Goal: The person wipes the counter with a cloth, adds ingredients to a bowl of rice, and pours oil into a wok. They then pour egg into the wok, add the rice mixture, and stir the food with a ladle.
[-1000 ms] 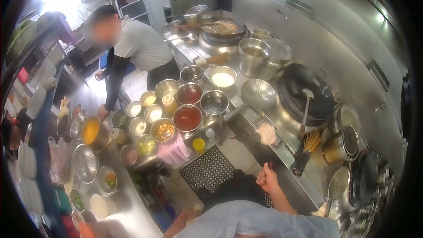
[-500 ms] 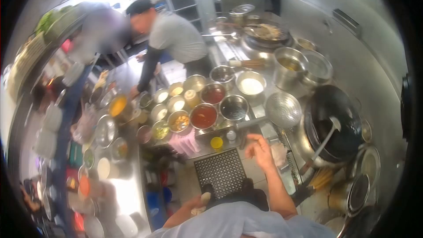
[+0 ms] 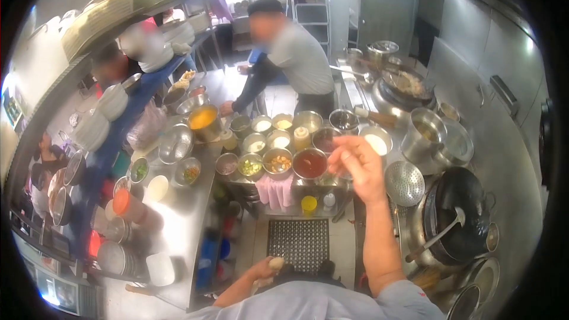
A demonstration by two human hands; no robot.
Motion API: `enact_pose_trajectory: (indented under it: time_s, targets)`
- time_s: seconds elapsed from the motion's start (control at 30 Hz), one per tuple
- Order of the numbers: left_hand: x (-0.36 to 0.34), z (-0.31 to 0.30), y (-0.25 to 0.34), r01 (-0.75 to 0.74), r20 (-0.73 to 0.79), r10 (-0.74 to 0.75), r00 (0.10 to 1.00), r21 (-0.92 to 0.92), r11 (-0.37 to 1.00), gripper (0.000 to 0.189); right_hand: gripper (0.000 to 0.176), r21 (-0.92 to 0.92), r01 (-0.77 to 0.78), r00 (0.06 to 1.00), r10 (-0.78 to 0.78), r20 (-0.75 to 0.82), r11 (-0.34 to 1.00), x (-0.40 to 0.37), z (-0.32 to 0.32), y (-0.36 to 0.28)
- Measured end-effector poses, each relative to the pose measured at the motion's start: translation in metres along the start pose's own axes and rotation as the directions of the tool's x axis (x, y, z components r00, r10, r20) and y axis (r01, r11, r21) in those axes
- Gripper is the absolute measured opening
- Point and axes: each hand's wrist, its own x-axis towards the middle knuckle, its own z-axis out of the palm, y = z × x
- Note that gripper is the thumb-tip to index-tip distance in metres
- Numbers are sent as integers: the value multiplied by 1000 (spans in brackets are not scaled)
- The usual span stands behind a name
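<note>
Right hand point(image 3: 363, 169), fingers loosely parted, is raised just right of the bowl of red sauce point(image 3: 310, 165); the left hand point(image 3: 259, 270), nearer, is curled around a pale lump point(image 3: 276, 263).

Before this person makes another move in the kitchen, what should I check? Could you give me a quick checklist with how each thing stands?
1. Right hand empty: cannot tell; nothing shows in it, but the fingers are partly curled.
2. Left hand free: not ok, it holds a pale object.
3. Red sauce uncovered: ok, its surface shows.
4. Ladle in the wok: ok, its handle points out over the rim.
5. Co-worker's hand out of the way: ok, well apart from the right hand.
6. Flame under the wok: cannot tell, hidden.
</note>
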Motion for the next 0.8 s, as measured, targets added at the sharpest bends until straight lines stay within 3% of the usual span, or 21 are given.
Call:
enact_pose_trajectory:
  time_s: [0.03,0.07,0.1,0.13,0.17,0.2,0.23,0.27,0.3,0.33,0.4,0.5,0.57,0.63,0.73,0.77,0.8]
  targets:
    - [-7,-12,2,-72,-87,73,994,12,997,66,22,2,-6,998,6,59,1000,2,15,0]
    - [-40,-38,50,14,-274,7,962,75,997,62,21,5,-26,992,25,121,1000,3,31,2]
    - [-81,-68,118,117,-449,-58,891,103,988,59,21,-18,-53,983,55,177,998,5,50,3]
    - [-89,-80,112,179,-666,-16,746,177,968,55,20,-31,-24,973,30,230,999,8,70,11]
    - [-96,-102,100,188,-753,76,654,258,948,57,19,-119,42,958,-7,286,992,10,91,11]
    - [-114,-125,111,138,-828,196,525,310,941,60,18,-199,110,939,-37,341,974,9,112,8]
    - [-127,-142,118,356,-889,49,455,232,905,62,18,-237,200,893,-77,443,951,4,131,1]
    - [-147,-164,134,340,-891,-70,448,97,935,63,18,-262,296,833,-115,541,919,-1,149,-12]
    - [-155,-180,127,384,-928,-64,367,89,919,66,19,-275,393,764,-145,629,877,-4,167,-23]
    - [-160,-190,117,478,-961,-23,274,116,871,68,27,-196,668,615,-385,688,718,-5,185,-32]
    - [-169,-205,102,510,-970,-45,237,85,856,68,32,-89,850,381,-489,785,519,-11,211,-58]
    - [-190,-211,107,559,-906,-152,395,106,822,75,31,161,914,56,-509,859,373,-22,239,-119]
    - [-170,-212,61,413,-942,53,333,196,890,77,21,274,889,-8,-585,811,367,-27,251,-140]
    - [-163,-198,59,529,-966,19,259,158,834,78,21,241,956,-14,-796,605,166,-30,263,-135]
    - [-173,-201,72,493,-964,61,259,187,850,68,15,212,919,138,-776,615,331,-33,251,-133]
    - [-174,-201,70,491,-963,55,264,184,851,68,10,253,860,176,-724,667,442,-26,237,-115]
    - [-175,-201,68,488,-961,53,272,185,853,68,10,164,820,289,-646,707,548,-23,231,-89]
